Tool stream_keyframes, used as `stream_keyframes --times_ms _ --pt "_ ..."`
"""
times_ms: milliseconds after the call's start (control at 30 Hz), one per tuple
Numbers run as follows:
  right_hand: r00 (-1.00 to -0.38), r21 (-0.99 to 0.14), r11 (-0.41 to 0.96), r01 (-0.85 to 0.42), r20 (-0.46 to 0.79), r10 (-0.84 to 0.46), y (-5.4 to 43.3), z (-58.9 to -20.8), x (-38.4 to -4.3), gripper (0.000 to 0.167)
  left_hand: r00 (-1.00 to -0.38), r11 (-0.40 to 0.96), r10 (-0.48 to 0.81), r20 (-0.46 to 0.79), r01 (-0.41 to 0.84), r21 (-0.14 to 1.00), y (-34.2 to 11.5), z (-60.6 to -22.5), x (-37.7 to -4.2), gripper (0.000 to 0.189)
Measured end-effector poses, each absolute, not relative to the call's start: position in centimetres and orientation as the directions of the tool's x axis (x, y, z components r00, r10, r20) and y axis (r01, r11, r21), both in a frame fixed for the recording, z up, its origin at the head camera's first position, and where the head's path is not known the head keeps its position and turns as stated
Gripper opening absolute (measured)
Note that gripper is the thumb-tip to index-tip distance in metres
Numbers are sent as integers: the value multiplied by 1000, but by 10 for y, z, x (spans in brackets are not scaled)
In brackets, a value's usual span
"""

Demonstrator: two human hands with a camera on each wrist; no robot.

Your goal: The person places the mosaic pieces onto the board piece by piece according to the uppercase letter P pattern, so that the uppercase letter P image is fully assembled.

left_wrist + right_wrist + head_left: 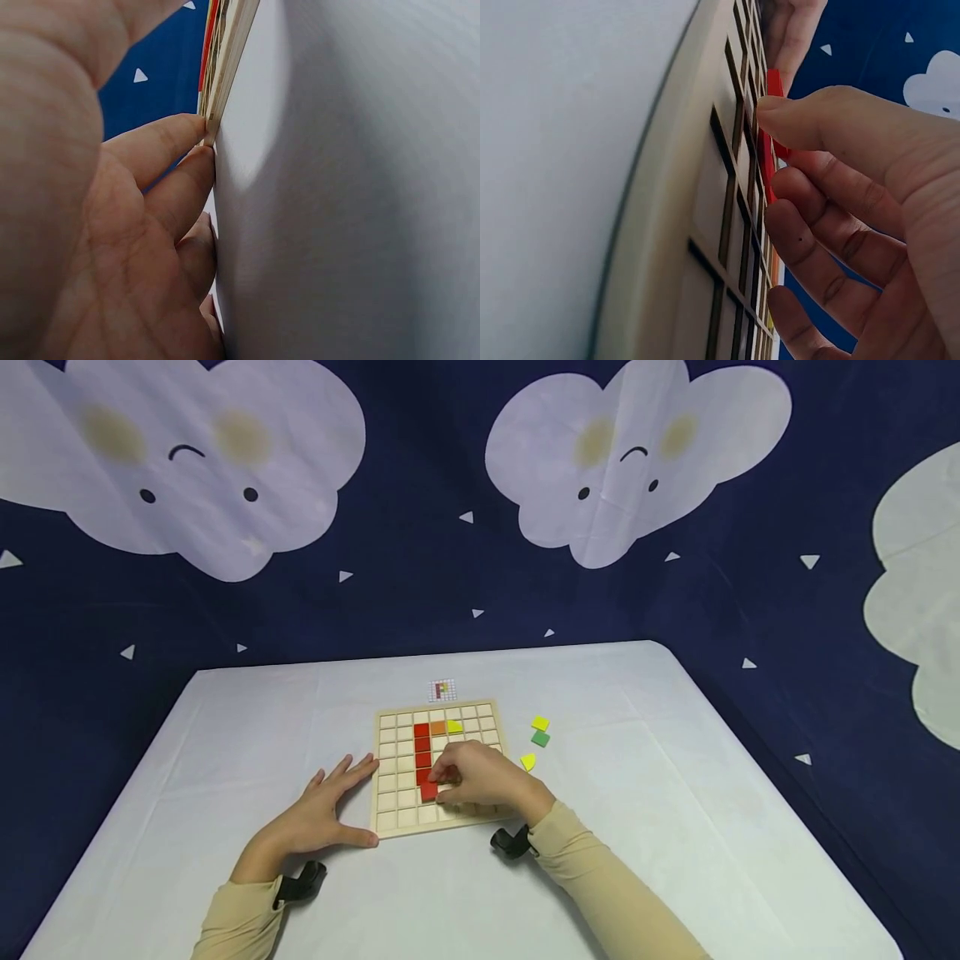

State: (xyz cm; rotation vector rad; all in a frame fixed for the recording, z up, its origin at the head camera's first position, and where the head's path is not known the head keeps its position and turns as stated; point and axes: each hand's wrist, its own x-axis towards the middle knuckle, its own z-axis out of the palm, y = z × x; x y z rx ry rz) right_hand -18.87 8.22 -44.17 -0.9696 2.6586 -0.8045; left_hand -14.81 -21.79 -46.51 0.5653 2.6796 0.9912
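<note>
A wooden grid board lies on the table with a column of several red square tiles on it. Right of the column's top are an orange tile and a yellow tile with one rounded side. Between thumb and index finger, my right hand pinches a red tile at the lower end of the column; this tile sits slightly askew and also appears red in the right wrist view. My left hand is spread flat, its fingertips and thumb touching the board's left edge.
Right of the board lie a yellow square tile, a green tile and a yellow rounded tile. A small printed pattern card is behind the board. White cloth covers the table; a dark blue cloud-print curtain hangs beyond.
</note>
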Motion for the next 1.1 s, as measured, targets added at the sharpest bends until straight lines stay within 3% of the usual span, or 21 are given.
stream_keyframes --times_ms 333,1100 --pt "-770 -499 672 -547 -16 -638 75 -445 -184 19 -899 693 431 -80 273 667 -218 -466 -146 117" --pt "-763 -512 659 -551 -11 -646 76 -443 -186 18 -893 684 445 -69 290 670 -220 -465 -149 116"
